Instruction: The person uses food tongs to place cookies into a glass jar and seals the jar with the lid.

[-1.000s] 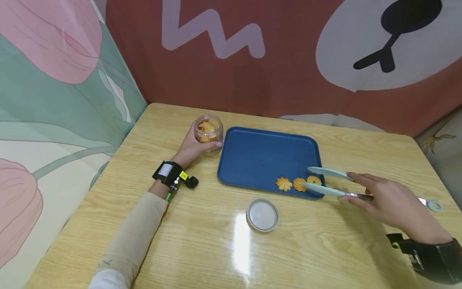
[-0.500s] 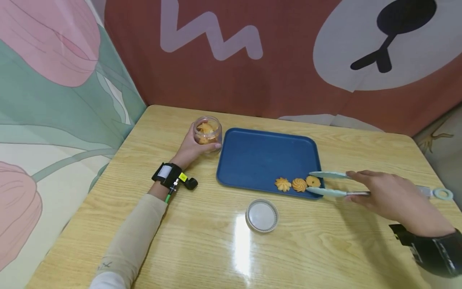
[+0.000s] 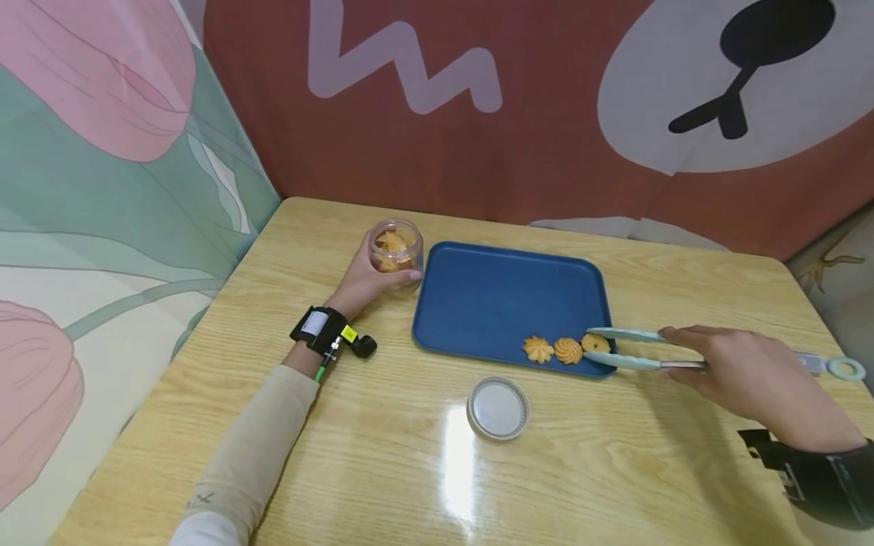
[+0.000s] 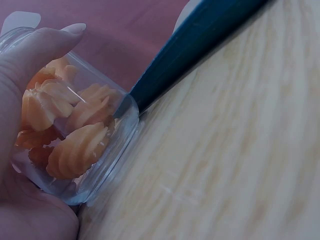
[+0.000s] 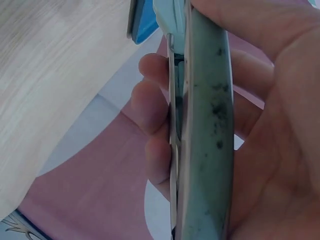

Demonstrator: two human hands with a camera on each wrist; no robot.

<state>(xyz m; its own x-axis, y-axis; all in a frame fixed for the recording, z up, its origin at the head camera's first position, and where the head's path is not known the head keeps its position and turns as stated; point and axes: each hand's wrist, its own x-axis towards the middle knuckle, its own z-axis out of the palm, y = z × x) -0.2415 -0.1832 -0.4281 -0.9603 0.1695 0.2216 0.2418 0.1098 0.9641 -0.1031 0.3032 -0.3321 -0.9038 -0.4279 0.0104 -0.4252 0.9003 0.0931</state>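
Note:
My left hand (image 3: 360, 282) grips a clear jar (image 4: 112, 145) on the table, left of the blue tray (image 3: 505, 296). Several ridged cookies (image 4: 77, 150) fill the jar, and its mouth has no lid on it. My right hand (image 3: 740, 371) holds pale green tongs (image 5: 207, 125), fingers wrapped round both arms. Above the tray's near right corner, the tong tips stand on either side of a ring-shaped cookie (image 3: 596, 343); whether they touch it I cannot tell. A swirl cookie (image 3: 568, 350) and a star-shaped cookie (image 3: 538, 349) lie in a row to its left.
A round, pale lid (image 3: 499, 409) lies on the wooden table (image 3: 382, 455) in front of the tray. Behind the table rises a printed red-brown wall covering (image 3: 532, 152). A floral panel (image 3: 130, 197) borders the left side.
The tongs have shifted slightly right, and their tips have drawn closer together around the ring-shaped cookie. My left hand keeps hold of the jar in the same place.

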